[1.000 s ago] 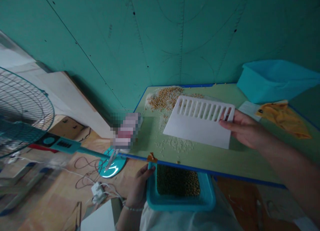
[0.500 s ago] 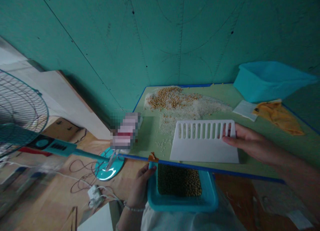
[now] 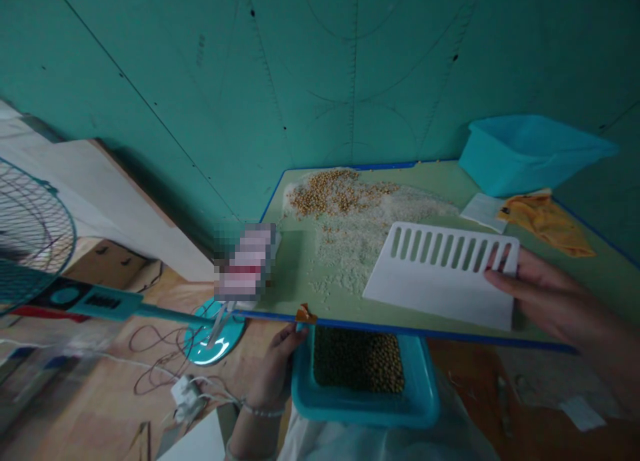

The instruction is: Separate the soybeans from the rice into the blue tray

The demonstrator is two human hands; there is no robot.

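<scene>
My right hand [image 3: 547, 298] grips the right end of a white plastic scraper [image 3: 440, 278] with a row of slots along its far edge; it lies low over the green table [image 3: 590, 281] near the front edge. My left hand [image 3: 274, 374] holds the left rim of a teal tub [image 3: 365, 408] full of yellow-brown beans [image 3: 357, 359], kept below the table's blue front edge. On the table's far left lies a heap of beans [image 3: 334, 190] beside a spread of white rice grains [image 3: 360, 238].
A second teal tub [image 3: 525, 151] stands at the back right, with a white paper [image 3: 484, 210] and an orange cloth [image 3: 545, 222] in front of it. A standing fan [image 3: 35, 248] with its teal base [image 3: 207, 338] and cables are on the floor at left. A green wall rises behind.
My right hand drew the scraper from the middle of the table toward the front edge, then moved it to the right. The left hand and tub stayed put.
</scene>
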